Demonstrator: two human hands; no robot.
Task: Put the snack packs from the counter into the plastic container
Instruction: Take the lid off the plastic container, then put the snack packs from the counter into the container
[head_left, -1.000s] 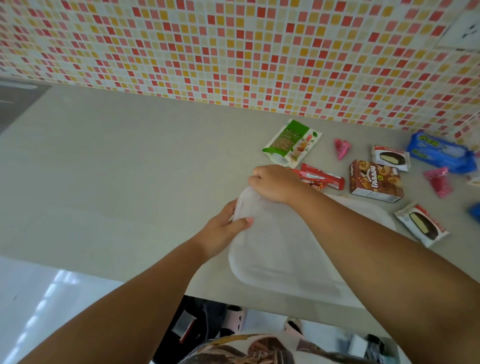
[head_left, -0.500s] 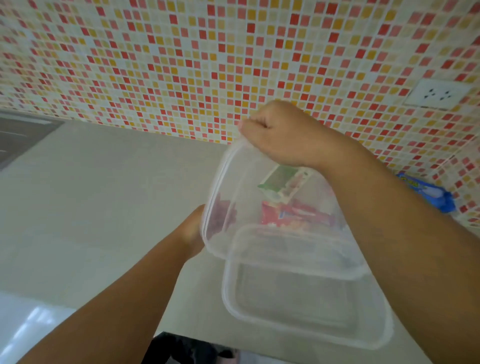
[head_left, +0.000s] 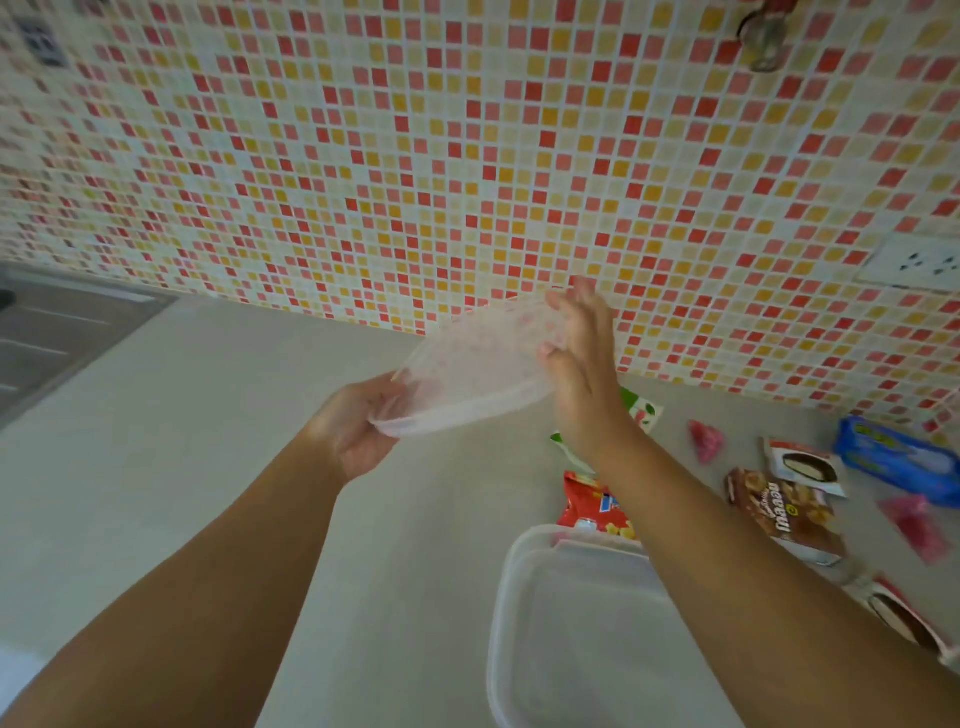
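Note:
A clear plastic container (head_left: 467, 369) hangs tilted above the grey counter (head_left: 208, 467). My left hand (head_left: 353, 431) grips its lower left corner. My right hand (head_left: 576, 364) holds its far right end, thumb on top, fingers stretched out. A second clear plastic piece (head_left: 576, 634), flat like a lid, lies on the counter under my right forearm. Snack packs lie to the right: a green pack (head_left: 644, 415), a red pack (head_left: 592, 512), a brown box (head_left: 789, 514), a white pie pack (head_left: 802, 465) and a blue pack (head_left: 893, 460).
Two small pink packs (head_left: 705, 440) (head_left: 914, 525) and another pie pack (head_left: 898, 616) lie among the snacks. A steel sink (head_left: 62, 332) sits at the far left. The mosaic wall with a socket (head_left: 924, 262) closes the back. The counter's front edge runs lower left.
Both hands lifted the upper clear piece off the one on the counter and carried it up and to the left. The snacks behind it now show.

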